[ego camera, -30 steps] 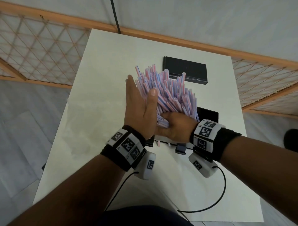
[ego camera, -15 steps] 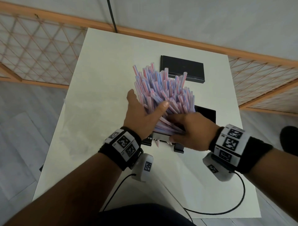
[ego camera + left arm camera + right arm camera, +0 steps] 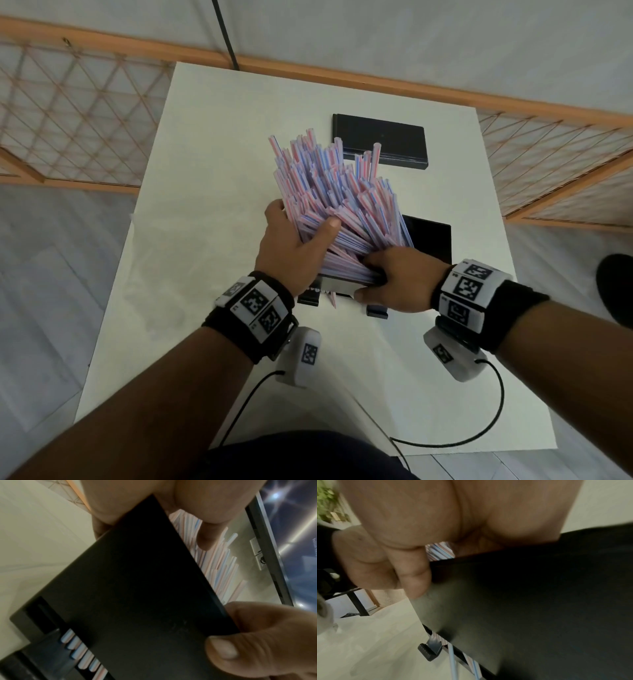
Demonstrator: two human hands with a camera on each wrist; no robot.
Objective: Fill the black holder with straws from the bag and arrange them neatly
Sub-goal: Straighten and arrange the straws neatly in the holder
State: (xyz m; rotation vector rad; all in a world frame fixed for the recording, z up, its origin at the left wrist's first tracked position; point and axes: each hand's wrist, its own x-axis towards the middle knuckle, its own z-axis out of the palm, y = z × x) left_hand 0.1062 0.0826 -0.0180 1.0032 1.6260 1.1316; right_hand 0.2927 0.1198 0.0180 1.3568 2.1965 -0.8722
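Note:
Many pink-and-blue striped straws [image 3: 335, 192] fan up and away out of the black holder [image 3: 322, 291] at the table's middle. My left hand [image 3: 298, 236] grips the left side of the bundle, thumb laid across its front. My right hand [image 3: 394, 284] pinches the holder's near right rim, fingers over the straw bases and thumb on the front wall. The left wrist view shows the holder's dark front [image 3: 137, 588], straws [image 3: 217, 561] above it and straw ends in its bottom slot [image 3: 80, 654]. In the right wrist view the thumb presses the holder [image 3: 539, 601].
A flat black lid [image 3: 380, 140] lies at the back of the white table [image 3: 205, 154]. A black panel [image 3: 431, 236] sits right behind the holder. A thin clear plastic sheet [image 3: 147, 270] lies flat on the left. Wrist-camera cables [image 3: 493, 421] trail near the front edge.
My left hand went from a flat palm against the bundle to a lower grip with the thumb across it. My right hand slid right to the holder's near right corner.

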